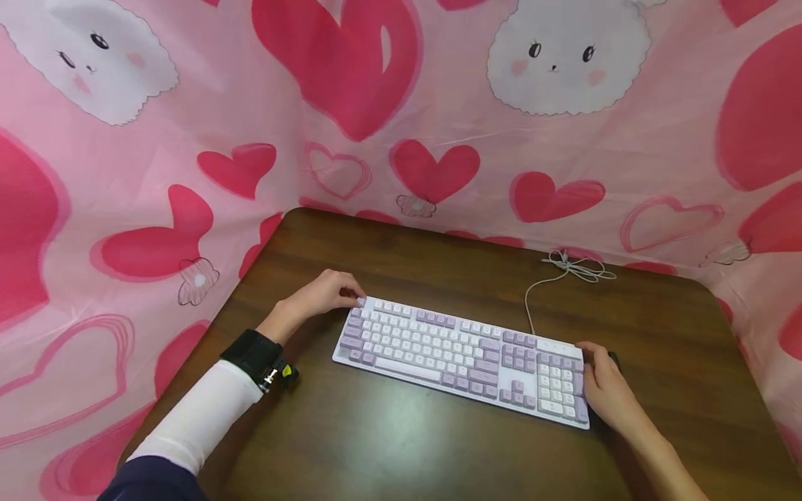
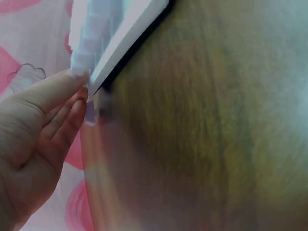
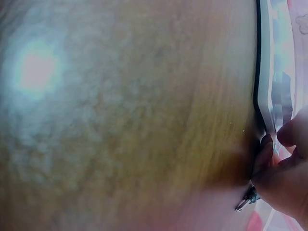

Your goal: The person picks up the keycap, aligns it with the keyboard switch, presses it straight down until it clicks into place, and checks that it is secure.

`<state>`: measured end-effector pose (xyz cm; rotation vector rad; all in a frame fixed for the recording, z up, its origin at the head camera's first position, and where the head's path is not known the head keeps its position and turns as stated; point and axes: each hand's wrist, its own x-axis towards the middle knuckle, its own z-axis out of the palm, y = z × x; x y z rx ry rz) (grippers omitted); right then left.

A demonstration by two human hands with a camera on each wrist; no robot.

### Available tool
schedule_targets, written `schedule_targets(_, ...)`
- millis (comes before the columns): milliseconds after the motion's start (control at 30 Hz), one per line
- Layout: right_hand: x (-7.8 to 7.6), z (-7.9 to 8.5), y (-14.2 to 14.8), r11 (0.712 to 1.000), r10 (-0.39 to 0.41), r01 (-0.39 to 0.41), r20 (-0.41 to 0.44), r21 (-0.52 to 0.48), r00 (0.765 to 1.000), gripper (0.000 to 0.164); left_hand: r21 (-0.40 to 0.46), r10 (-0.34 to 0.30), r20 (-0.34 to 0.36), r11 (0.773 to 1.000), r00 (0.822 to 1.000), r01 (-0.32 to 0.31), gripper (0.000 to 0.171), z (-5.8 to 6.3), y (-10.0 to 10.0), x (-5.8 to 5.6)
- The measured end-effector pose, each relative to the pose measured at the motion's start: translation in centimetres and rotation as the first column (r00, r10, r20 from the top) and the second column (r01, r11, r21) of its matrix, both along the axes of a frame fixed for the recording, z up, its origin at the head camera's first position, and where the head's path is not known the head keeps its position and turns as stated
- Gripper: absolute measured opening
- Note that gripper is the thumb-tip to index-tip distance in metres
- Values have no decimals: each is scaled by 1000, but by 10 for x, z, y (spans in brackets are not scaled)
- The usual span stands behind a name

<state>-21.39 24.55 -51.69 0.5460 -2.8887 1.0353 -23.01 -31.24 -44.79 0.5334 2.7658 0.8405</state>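
Observation:
A white and lavender keyboard (image 1: pixel 432 344) lies at a slant on the brown wooden table. My left hand (image 1: pixel 322 292) pinches its far left corner, thumb and fingertips close to the corner key. In the left wrist view, the thumb of the left hand (image 2: pixel 38 125) lies against the edge of the keyboard (image 2: pixel 130 33), with the other fingers partly hidden behind. At the opposite end my right hand (image 1: pixel 608 390) grips the right edge. The right wrist view shows thumb and fingers of the right hand (image 3: pixel 284 168) on either side of the keyboard edge (image 3: pixel 264 91).
A white cable (image 1: pixel 532 299) runs from the keyboard's back edge to a tied bundle (image 1: pixel 579 268) near the table's rear. Pink heart-patterned cloth (image 1: pixel 351 160) hangs around the wooden table (image 1: pixel 401 445). A black strap with a small device (image 1: pixel 257 355) is on the left wrist.

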Motion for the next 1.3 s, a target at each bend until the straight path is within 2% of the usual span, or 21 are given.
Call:
schedule_targets(100,-1,-2,-2,1000,3,-3,-1,-14,1000,34,0,17,2,1000,1000,-17,17,4,-1,-5)
schedule_targets(233,2,-2,0,1000,-15,15,46,6,999,35,0,-5,-3,1000,1000,5,16,2,-1,-10)
schedule_targets(333,4,-1,2,1000,-24,23,46,5,999,35,23,-28,-32,999,999,29,17,-1,0,-9)
schedule_targets(400,4,-1,3,1000,-27,27,37,6,999,35,44,-22,-45,999,999,24,18,-2,1,-6)
schedule_targets(500,6,-2,4,999,-28,28,22,16,999,35,87,10,-30,996,999,-7,20,-4,-2,-2)
schedule_targets(633,8,-4,4,999,-25,24,13,32,1000,35,153,86,1,985,996,-85,26,-6,-12,0)
schedule_targets(700,8,-5,4,999,-24,24,8,27,1000,35,164,128,-42,979,991,-119,24,-7,-17,0)
schedule_targets(800,8,-5,3,999,-29,29,10,23,1000,35,121,156,-151,983,976,-138,18,-8,-25,-1)
schedule_targets(900,8,-4,1,1000,-26,26,13,14,1000,34,59,134,-216,991,967,-124,17,-12,-31,-3)
schedule_targets(1100,8,-4,-1,1000,-20,20,26,0,999,35,41,44,-159,998,986,-38,25,-24,-30,-5)
schedule_targets(1300,7,-3,-1,1000,-21,21,4,-17,1000,35,47,51,-153,998,987,-44,21,-26,-23,-9)
